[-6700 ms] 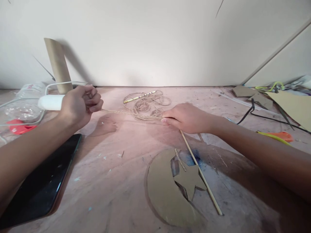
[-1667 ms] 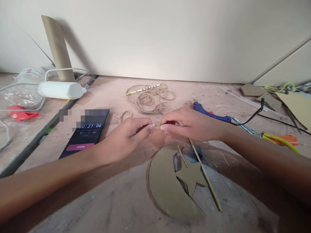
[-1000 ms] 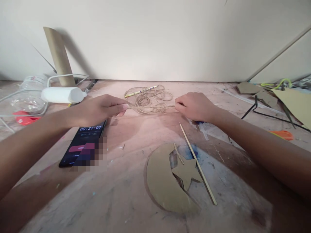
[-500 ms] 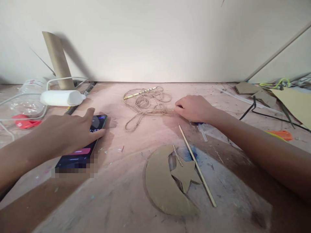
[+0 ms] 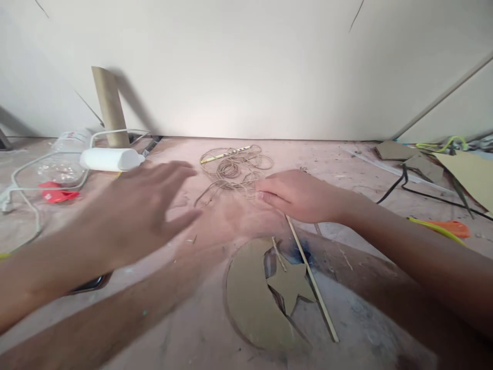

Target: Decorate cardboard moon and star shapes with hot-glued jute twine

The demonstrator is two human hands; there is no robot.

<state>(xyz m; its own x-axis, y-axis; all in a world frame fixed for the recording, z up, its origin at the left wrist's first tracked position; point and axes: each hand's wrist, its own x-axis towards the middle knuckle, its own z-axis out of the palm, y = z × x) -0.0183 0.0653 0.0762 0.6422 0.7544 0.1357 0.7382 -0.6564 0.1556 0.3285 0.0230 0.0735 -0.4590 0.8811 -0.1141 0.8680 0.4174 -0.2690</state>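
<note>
Head view: left hand point(image 5: 140, 210) blurred, fingers spread, holding nothing visible; right hand point(image 5: 298, 195) pinching jute twine point(image 5: 227, 169). Step, seemingly: sorting twine; next move calls for left-finger grip.

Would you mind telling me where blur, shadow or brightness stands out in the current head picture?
Head view: the left hand is strongly blurred, the right hand clearer; in the same view, the brown tube casts a shadow on the wall, which is brightest around its middle; also there, dark shadows cross the table either side of the cardboard crescent.
</note>
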